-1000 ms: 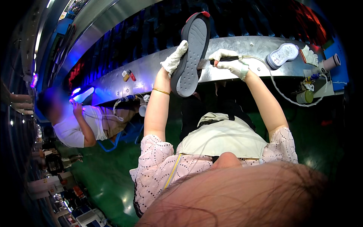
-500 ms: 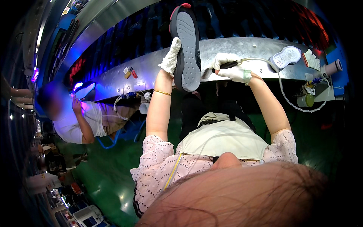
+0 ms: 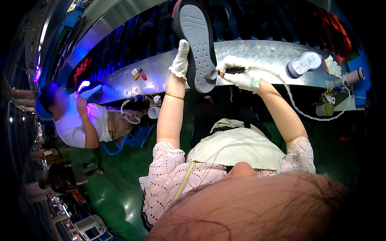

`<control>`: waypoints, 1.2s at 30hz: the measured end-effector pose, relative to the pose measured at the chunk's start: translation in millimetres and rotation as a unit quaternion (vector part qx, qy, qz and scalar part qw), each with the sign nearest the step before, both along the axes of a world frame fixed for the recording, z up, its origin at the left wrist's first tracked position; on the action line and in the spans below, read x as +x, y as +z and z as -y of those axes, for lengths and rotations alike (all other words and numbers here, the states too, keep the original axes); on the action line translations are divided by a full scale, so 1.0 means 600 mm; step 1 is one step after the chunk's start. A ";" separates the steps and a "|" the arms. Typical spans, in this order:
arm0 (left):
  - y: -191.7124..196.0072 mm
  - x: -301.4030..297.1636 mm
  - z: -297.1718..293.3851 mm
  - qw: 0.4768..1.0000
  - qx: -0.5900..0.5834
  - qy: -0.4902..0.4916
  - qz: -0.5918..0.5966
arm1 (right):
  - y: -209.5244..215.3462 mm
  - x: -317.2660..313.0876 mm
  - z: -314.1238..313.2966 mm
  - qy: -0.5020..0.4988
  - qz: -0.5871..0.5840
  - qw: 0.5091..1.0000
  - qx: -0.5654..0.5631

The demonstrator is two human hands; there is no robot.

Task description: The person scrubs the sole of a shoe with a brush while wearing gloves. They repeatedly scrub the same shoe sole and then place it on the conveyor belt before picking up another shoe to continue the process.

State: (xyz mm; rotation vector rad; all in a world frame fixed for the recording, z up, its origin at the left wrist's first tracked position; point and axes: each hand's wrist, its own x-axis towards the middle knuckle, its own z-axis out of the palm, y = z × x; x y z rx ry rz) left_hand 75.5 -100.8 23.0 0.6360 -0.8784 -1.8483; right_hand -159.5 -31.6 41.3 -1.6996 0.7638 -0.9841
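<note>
My left hand (image 3: pixel 180 60), in a white glove, grips a dark shoe (image 3: pixel 196 36) by its side and holds it with the grey dotted underside facing me. Red trim shows at the far end of the shoe. In my right hand (image 3: pixel 240 76), also gloved, is a brush (image 3: pixel 235 70) with a black handle and a pale hose (image 3: pixel 292 105) running from it. Its bristles touch the grey underside close to the near end. How the left fingers wrap behind the shoe is hidden.
On the metal ledge (image 3: pixel 257 52) lie a pale shoe sole (image 3: pixel 305 64), a white glove (image 3: pixel 333 66) and small red and yellow pieces (image 3: pixel 142 74). A green-lidded jar (image 3: pixel 325 109) stands at right. Leftward, a co-worker (image 3: pixel 76 126) sits holding a shoe under violet light.
The brush has moved left from over the ledge onto the shoe's underside. The shoe has shifted slightly farther away. At left, the co-worker's shoe has changed angle.
</note>
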 end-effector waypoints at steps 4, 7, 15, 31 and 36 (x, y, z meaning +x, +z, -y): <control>-0.028 0.027 0.014 1.000 -0.024 0.010 -0.002 | -0.003 -0.008 0.001 0.036 -0.038 0.980 0.190; -0.033 0.030 0.014 0.998 -0.058 0.029 0.020 | -0.002 -0.011 0.002 0.020 0.039 0.965 0.258; 0.010 -0.011 -0.008 0.983 -0.176 -0.032 -0.039 | -0.001 0.007 -0.014 0.023 0.029 0.949 0.313; -0.045 -0.047 -0.035 0.951 -0.102 0.041 -0.289 | 0.009 0.053 -0.062 -0.123 0.119 0.965 0.199; -0.053 -0.055 -0.032 0.945 -0.091 0.046 -0.312 | 0.009 0.062 -0.081 -0.100 0.067 0.992 0.031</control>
